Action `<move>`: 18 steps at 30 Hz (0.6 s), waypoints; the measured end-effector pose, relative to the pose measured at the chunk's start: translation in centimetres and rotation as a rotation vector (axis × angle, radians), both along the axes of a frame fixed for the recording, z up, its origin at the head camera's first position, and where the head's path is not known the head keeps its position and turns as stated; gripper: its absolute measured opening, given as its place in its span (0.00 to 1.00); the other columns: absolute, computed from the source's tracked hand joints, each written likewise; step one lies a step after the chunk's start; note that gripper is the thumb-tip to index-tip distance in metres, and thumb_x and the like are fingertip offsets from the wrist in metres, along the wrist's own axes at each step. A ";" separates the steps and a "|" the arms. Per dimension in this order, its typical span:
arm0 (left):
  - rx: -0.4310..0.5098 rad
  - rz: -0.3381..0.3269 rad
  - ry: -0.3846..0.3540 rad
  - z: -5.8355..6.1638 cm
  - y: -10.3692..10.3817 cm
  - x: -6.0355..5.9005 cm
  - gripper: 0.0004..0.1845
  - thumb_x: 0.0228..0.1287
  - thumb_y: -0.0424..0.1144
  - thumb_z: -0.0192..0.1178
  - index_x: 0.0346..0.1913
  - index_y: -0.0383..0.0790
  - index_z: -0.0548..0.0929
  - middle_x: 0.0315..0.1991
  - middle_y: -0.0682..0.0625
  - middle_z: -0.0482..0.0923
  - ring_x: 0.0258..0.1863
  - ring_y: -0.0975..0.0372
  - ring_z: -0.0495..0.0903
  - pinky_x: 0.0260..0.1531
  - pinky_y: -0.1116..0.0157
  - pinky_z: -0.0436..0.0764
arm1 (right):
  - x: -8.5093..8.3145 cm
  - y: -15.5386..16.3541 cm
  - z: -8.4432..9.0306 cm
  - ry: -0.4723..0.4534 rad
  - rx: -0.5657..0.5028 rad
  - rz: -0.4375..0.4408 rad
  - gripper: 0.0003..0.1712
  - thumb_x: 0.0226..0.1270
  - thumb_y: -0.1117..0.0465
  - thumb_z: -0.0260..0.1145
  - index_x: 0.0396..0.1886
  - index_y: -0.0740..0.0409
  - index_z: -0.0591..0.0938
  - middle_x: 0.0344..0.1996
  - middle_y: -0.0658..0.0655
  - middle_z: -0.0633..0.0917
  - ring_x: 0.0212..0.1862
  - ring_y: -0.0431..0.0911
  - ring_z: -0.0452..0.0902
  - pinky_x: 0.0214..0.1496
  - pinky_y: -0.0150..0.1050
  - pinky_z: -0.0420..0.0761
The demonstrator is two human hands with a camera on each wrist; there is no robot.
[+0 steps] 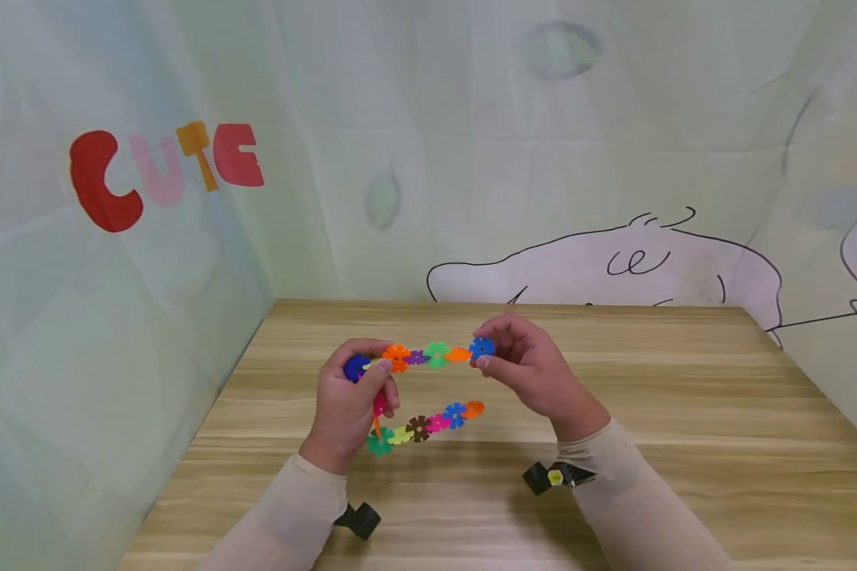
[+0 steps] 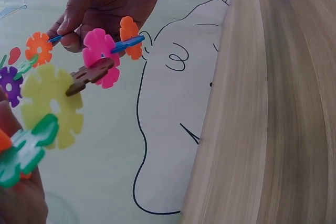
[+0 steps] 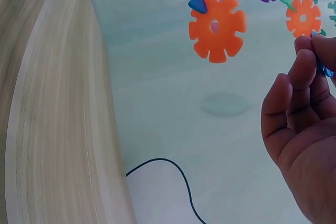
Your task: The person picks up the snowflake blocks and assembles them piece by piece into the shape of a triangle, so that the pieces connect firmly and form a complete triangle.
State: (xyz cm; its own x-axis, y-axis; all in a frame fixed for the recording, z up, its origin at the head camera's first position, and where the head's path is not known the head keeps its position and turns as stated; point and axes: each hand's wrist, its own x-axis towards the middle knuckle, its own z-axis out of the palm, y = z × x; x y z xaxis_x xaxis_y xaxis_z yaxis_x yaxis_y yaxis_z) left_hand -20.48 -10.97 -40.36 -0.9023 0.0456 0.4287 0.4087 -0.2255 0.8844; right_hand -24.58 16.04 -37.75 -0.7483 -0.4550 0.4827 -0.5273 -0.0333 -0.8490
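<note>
Notched plastic snowflake discs in many colours are slotted together into one bent chain, held up over the table. My left hand grips the chain at its bend, near a dark blue disc and an orange disc. At the end of the upper row, my right hand pinches a blue disc between thumb and fingers. A green disc lies along the stretch between both hands. The lower row hangs out below, through a brown disc to a free orange disc.
The wood-grain table spreads beneath both hands. Printed cloth walls stand behind and at the sides, with coloured letters and a line-drawn figure. Black straps with small devices sit on both wrists.
</note>
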 end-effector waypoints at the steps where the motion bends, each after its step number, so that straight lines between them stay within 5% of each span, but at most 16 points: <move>1: 0.001 -0.001 0.000 0.0 0.0 0.0 0.08 0.78 0.30 0.57 0.52 0.42 0.82 0.23 0.51 0.80 0.19 0.64 0.81 0.22 0.69 0.84 | 0.0 0.0 0.1 -0.003 0.003 -0.004 0.15 0.71 0.77 0.64 0.55 0.69 0.78 0.37 0.49 0.86 0.38 0.44 0.84 0.44 0.36 0.88; 9: 0.000 -0.010 0.013 0.1 0.0 0.1 0.08 0.78 0.29 0.57 0.52 0.44 0.82 0.22 0.52 0.79 0.18 0.65 0.81 0.22 0.69 0.84 | 0.2 0.1 0.1 -0.023 -0.001 -0.009 0.15 0.72 0.76 0.64 0.56 0.68 0.78 0.37 0.49 0.85 0.37 0.44 0.82 0.43 0.35 0.87; 18: 0.003 0.041 0.023 0.0 0.3 0.0 0.08 0.76 0.27 0.58 0.52 0.36 0.81 0.20 0.52 0.79 0.17 0.65 0.80 0.20 0.69 0.83 | 0.2 -0.6 -0.3 0.074 -0.009 -0.082 0.14 0.71 0.76 0.66 0.54 0.67 0.79 0.33 0.52 0.83 0.31 0.44 0.75 0.33 0.32 0.79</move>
State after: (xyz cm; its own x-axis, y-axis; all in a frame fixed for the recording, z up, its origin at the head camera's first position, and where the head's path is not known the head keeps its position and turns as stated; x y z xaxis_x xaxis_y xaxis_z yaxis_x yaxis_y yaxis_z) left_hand -20.44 -10.68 -40.32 -0.8932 0.0075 0.4496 0.4381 -0.2111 0.8738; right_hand -24.39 15.49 -38.07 -0.7448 -0.3889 0.5422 -0.5902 0.0051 -0.8072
